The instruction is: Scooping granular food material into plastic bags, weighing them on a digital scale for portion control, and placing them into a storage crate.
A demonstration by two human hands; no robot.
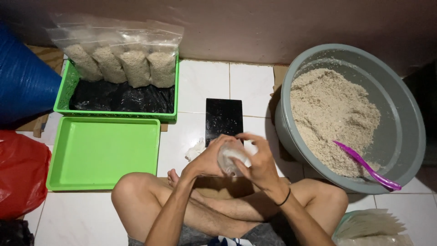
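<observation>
My left hand (210, 157) and my right hand (260, 160) meet in front of me, both closed on a small clear plastic bag (230, 158) with pale content; what the fingers do to it is hidden. Just beyond the hands a flat black scale (223, 117) lies on the white tiled floor (205, 82). To the right stands a large grey basin (400, 114) holding a heap of beige grain (330, 114) and a purple plastic spoon (366, 166). I sit cross-legged, knees either side.
A green basket (68, 86) at back left holds several filled clear bags (123, 64) on black plastic. A shallow green tray (102, 152) lies in front of it. A blue sack (22, 82) and red bag (20, 173) sit at left. A stack of clear bags (371, 225) lies at lower right.
</observation>
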